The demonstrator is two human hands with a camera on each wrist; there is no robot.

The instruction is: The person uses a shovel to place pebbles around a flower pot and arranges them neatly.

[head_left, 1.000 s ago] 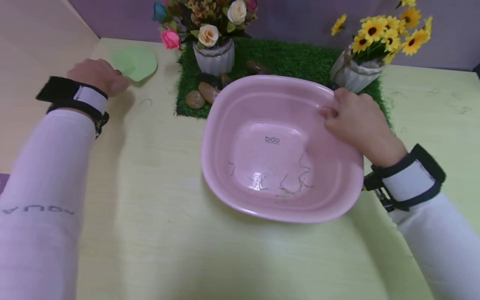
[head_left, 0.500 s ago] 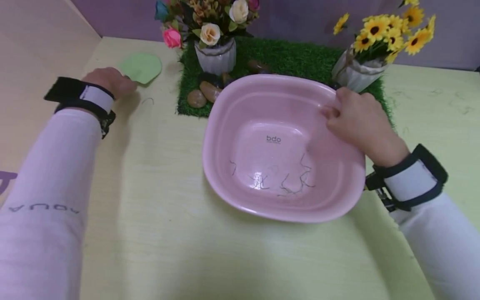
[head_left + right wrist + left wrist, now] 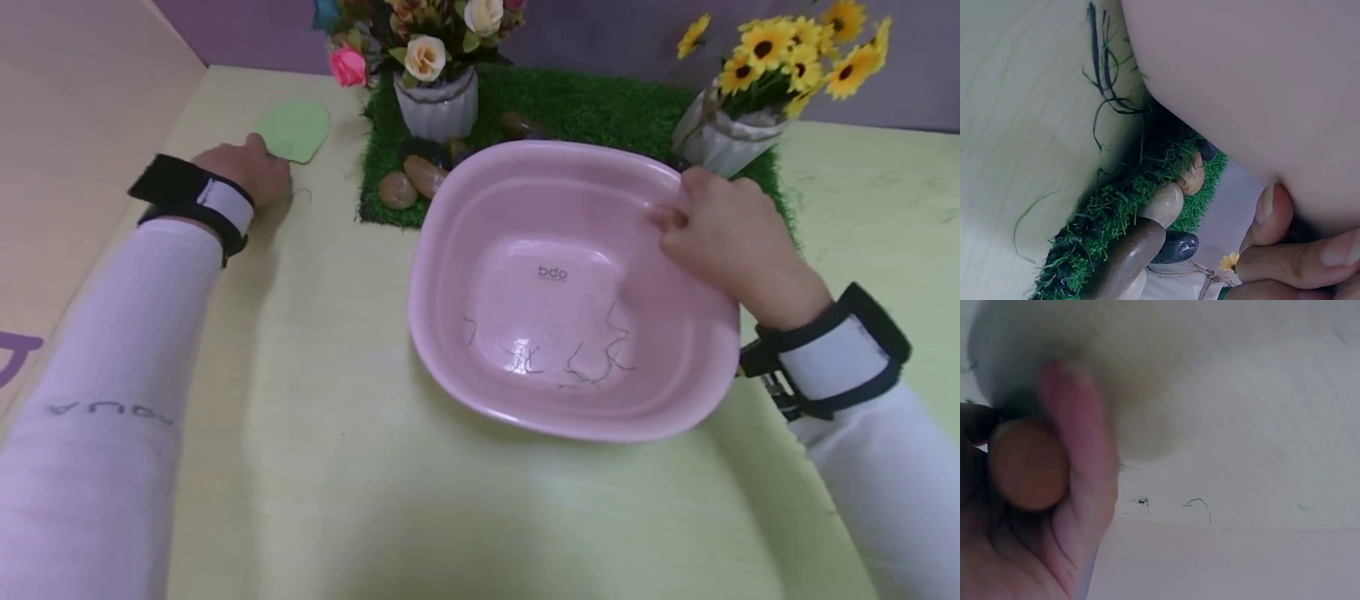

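In the head view my left hand [image 3: 247, 171] is at the far left of the table, gripping a flat, rounded, light green thing [image 3: 298, 129]. The left wrist view shows the brown round end of its handle [image 3: 1029, 465] enclosed by my fingers; its flat part is blurred there. My right hand [image 3: 738, 242] holds the upper right rim of a pink basin [image 3: 573, 425]. Several thin dark strands [image 3: 596, 375] lie on the basin's bottom. From the right wrist, the basin's outer wall [image 3: 1254, 81] shows tilted over the table, with my fingertips [image 3: 1272, 209] against it.
An artificial grass mat [image 3: 577, 108] lies behind the basin, with smooth stones [image 3: 397, 192]. It bears a pot of roses [image 3: 442, 108] and a pot of sunflowers [image 3: 723, 137]. Loose strands [image 3: 1197, 503] lie on the pale table [image 3: 337, 500]. A wall [image 3: 82, 100] borders the left.
My left hand has moved right and slightly toward me, along with the light green thing, nearing a loose strand. My right hand keeps its hold on the basin, while the view has shifted slightly.
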